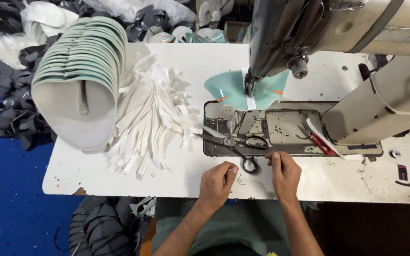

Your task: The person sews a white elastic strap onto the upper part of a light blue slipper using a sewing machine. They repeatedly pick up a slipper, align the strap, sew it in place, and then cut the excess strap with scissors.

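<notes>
Left hand [218, 181] and right hand [284, 171] at table [309, 182] edge, fingertips pinched together on something small, too fine to identify. Scissors [236, 143] just beyond. Teal piece [228, 87] under sewing machine [309, 28] needle, mid-stitch by judgement. Stacked shells [79, 61] and white strips [153, 118] waiting at left.
</notes>
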